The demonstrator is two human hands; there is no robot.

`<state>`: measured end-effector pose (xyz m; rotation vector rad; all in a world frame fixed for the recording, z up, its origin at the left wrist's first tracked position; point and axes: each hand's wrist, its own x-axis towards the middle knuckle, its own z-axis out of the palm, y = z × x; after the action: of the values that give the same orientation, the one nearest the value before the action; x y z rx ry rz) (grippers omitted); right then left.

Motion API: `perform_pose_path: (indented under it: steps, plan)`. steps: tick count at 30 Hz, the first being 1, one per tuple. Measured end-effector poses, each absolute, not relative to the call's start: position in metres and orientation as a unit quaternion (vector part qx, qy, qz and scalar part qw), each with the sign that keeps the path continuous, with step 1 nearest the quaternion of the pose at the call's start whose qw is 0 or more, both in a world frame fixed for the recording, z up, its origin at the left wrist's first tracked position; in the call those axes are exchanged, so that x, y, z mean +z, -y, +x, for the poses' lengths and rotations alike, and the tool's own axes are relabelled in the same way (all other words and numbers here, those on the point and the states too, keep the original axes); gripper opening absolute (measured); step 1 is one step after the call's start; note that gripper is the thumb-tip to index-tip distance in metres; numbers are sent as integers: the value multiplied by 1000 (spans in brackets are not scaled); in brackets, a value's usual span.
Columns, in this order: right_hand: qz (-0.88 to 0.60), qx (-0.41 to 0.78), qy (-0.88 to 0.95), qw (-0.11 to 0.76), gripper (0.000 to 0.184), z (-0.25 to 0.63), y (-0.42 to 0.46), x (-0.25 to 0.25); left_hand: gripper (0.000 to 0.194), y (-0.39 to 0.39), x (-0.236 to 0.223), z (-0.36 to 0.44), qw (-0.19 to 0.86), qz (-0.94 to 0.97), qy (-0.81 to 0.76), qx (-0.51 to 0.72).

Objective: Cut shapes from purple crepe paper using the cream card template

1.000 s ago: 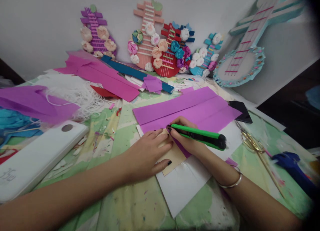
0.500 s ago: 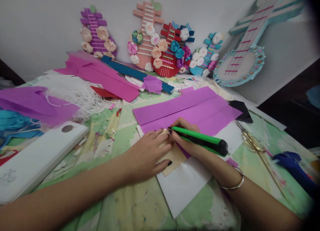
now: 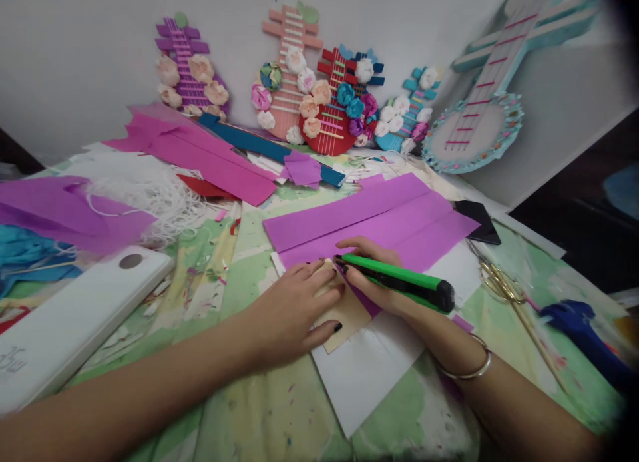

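My left hand (image 3: pixel 294 309) lies flat with fingers spread, pressing a small beige card (image 3: pixel 352 319) onto purple paper (image 3: pixel 364 209). In my right hand (image 3: pixel 387 301) is a green and black utility knife (image 3: pixel 399 273), its front end at the card's upper edge beside my left fingertips. The blade itself is too small and hidden to make out. My right index finger is raised a little off the handle. Beneath the paper and card lies a white sheet (image 3: pixel 362 375), with one corner pointing towards me.
Left stand a white power bank (image 3: pixel 94 322) and tangled white string (image 3: pixel 160 202). Magenta paper (image 3: pixel 194 152) and a blue strip (image 3: pixel 264 142) lie behind. Right are gold scissors (image 3: pixel 502 282), a black phone (image 3: pixel 476 222) and a blue glue gun (image 3: pixel 584 335). Decorated toy lutes (image 3: pixel 332 126) lean on the wall.
The whole view has shifted slightly. My right index finger has lifted a little from the knife, whose front end has barely moved. My left hand stays on the card.
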<state>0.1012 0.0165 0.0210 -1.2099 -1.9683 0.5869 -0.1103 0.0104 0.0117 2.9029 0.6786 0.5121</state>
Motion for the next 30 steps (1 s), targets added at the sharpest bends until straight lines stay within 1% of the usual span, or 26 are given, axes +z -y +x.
perform_pose_path:
  steps: [4, 6, 30]
  plan:
    - [-405, 261, 808, 338, 23, 105, -13, 30, 37, -11, 13, -109, 65, 958, -224, 168]
    - [-394, 264, 815, 332, 24, 105, -12, 33, 38, -11, 13, -109, 71, 958, -225, 164]
    - [-422, 242, 803, 343, 24, 103, -6, 30, 44, -10, 13, -110, 62, 958, -228, 162]
